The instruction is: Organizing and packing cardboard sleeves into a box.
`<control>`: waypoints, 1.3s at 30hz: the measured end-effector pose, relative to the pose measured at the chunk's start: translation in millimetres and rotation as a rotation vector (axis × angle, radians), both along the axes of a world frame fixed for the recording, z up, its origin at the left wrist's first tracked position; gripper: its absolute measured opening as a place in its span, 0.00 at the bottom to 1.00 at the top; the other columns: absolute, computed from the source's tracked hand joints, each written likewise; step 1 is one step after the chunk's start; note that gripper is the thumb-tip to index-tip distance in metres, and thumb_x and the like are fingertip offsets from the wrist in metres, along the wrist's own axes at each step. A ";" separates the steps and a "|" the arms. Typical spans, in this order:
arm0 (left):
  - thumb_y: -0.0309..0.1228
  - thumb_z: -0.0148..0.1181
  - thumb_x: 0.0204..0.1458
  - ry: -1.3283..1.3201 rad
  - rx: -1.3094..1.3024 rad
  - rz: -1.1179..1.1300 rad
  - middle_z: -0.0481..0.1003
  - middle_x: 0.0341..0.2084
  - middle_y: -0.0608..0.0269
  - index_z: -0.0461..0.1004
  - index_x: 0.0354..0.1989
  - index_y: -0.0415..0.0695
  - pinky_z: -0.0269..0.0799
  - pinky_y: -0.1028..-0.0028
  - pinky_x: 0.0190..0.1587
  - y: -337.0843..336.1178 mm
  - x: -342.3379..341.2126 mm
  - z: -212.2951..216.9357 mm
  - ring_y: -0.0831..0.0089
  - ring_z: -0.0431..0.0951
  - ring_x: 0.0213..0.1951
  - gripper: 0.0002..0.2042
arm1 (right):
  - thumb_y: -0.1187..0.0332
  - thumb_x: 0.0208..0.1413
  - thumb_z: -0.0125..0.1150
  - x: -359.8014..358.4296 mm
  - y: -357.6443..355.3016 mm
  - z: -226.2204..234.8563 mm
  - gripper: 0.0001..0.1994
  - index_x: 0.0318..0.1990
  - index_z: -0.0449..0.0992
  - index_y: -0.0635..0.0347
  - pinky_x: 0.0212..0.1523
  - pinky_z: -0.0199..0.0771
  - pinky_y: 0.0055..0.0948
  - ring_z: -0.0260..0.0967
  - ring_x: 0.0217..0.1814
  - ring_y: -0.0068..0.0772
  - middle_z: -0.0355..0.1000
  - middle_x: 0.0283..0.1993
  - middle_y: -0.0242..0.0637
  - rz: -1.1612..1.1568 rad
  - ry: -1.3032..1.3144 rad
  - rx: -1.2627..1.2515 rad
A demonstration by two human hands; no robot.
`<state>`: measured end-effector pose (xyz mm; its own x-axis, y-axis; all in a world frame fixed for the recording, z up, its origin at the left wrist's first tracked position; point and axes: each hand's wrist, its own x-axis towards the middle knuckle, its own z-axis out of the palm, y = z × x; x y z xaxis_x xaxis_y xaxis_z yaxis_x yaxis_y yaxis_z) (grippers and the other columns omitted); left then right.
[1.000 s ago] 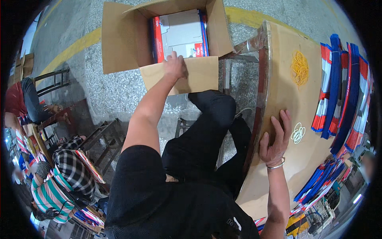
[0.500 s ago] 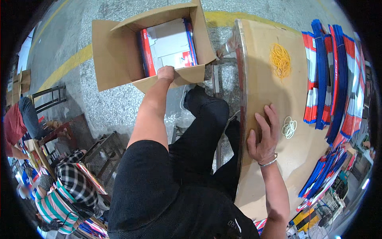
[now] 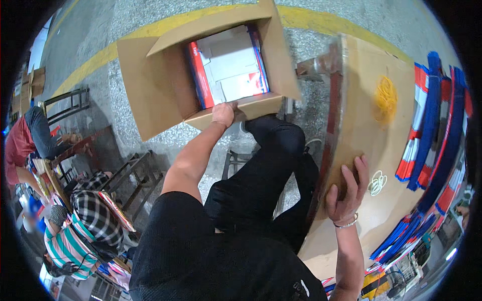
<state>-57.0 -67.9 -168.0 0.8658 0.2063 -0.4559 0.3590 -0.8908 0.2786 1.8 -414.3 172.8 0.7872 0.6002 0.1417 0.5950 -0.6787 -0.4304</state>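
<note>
An open cardboard box [image 3: 165, 85] sits ahead of me, left of the table. Flat white, red and blue printed cartons [image 3: 228, 62] lie stacked inside it. My left hand [image 3: 223, 114] is closed on the box's near edge, its fingers curled over the rim. My right hand [image 3: 349, 193] rests on the brown table top [image 3: 359, 125] near its left edge, fingers apart and holding nothing. Beside its fingertips lies a small bunch of pale rubber bands [image 3: 377, 183]. Farther up the table is a heap of yellow rubber bands [image 3: 385, 98].
Rows of folded blue, red and white cartons [image 3: 427, 120] line the table's right side, with another bundle [image 3: 404, 236] nearer me. At left are dark metal frames [image 3: 133, 175], a person in a striped top [image 3: 70, 248] and another in a red top [image 3: 22, 145]. A yellow line crosses the floor.
The box has come nearer to me across the floor, with my left hand still on its edge. My view has shifted, so the table appears farther right. My right hand stays on the table.
</note>
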 end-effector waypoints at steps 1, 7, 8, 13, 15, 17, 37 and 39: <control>0.50 0.58 0.53 0.011 -0.012 0.000 0.81 0.32 0.52 0.81 0.45 0.56 0.76 0.61 0.38 4.1 8.7 7.9 0.59 0.82 0.36 0.16 | 0.69 0.52 0.56 -1.1 -3.1 -0.3 0.24 0.58 0.68 0.59 0.68 0.54 0.57 0.53 0.70 0.65 0.57 0.67 0.54 0.000 0.011 -0.012; 0.67 0.55 0.48 0.255 -0.901 1.109 0.78 0.45 0.48 0.77 0.49 0.36 0.74 0.68 0.47 84.5 23.9 -63.1 0.67 0.80 0.43 0.40 | 0.66 0.57 0.52 -1.0 1.1 0.8 0.20 0.58 0.67 0.59 0.68 0.53 0.60 0.51 0.70 0.67 0.55 0.67 0.55 -0.009 0.017 -0.055; 0.64 0.58 0.48 0.371 -0.682 1.040 0.74 0.52 0.50 0.73 0.55 0.38 0.73 0.63 0.49 131.5 4.5 -84.4 0.60 0.75 0.48 0.39 | 0.65 0.57 0.52 -0.6 3.6 -0.8 0.20 0.57 0.67 0.59 0.67 0.54 0.63 0.51 0.70 0.69 0.55 0.66 0.54 -0.008 0.043 -0.015; 0.58 0.67 0.42 0.308 -0.650 1.041 0.69 0.58 0.51 0.73 0.58 0.42 0.68 0.49 0.51 128.2 -16.5 -170.8 0.52 0.72 0.53 0.39 | 0.61 0.61 0.50 -3.3 -8.6 -2.6 0.21 0.58 0.64 0.60 0.67 0.49 0.65 0.49 0.70 0.70 0.54 0.67 0.57 -0.007 0.055 -0.098; 0.58 0.66 0.43 0.413 -0.567 1.016 0.71 0.56 0.52 0.73 0.57 0.43 0.68 0.51 0.52 89.8 -6.2 -213.3 0.54 0.73 0.52 0.38 | 0.62 0.56 0.50 -5.0 -9.1 0.1 0.20 0.56 0.64 0.57 0.66 0.53 0.66 0.50 0.69 0.71 0.54 0.64 0.56 -0.040 0.035 -0.237; 0.58 0.65 0.44 0.485 -0.410 1.015 0.73 0.54 0.54 0.74 0.57 0.43 0.68 0.53 0.53 110.5 -16.4 -241.4 0.57 0.73 0.51 0.36 | 0.62 0.58 0.48 -4.9 -7.7 2.0 0.19 0.56 0.63 0.56 0.66 0.52 0.68 0.49 0.70 0.70 0.54 0.63 0.56 -0.035 0.069 -0.265; 0.52 0.66 0.45 0.275 -0.837 1.189 0.76 0.46 0.64 0.77 0.51 0.44 0.68 0.64 0.48 152.6 -16.5 -159.3 0.68 0.73 0.46 0.29 | 0.59 0.59 0.46 -5.0 -7.3 6.8 0.20 0.58 0.61 0.55 0.66 0.50 0.69 0.47 0.70 0.69 0.52 0.65 0.58 -0.011 0.030 -0.239; 0.50 0.63 0.47 0.137 -1.018 1.181 0.75 0.48 0.65 0.76 0.52 0.45 0.66 0.63 0.49 157.1 -22.3 -153.0 0.69 0.72 0.49 0.27 | 0.59 0.59 0.46 -5.3 -5.1 2.3 0.20 0.57 0.61 0.55 0.66 0.50 0.69 0.47 0.70 0.69 0.52 0.65 0.58 -0.004 0.037 -0.224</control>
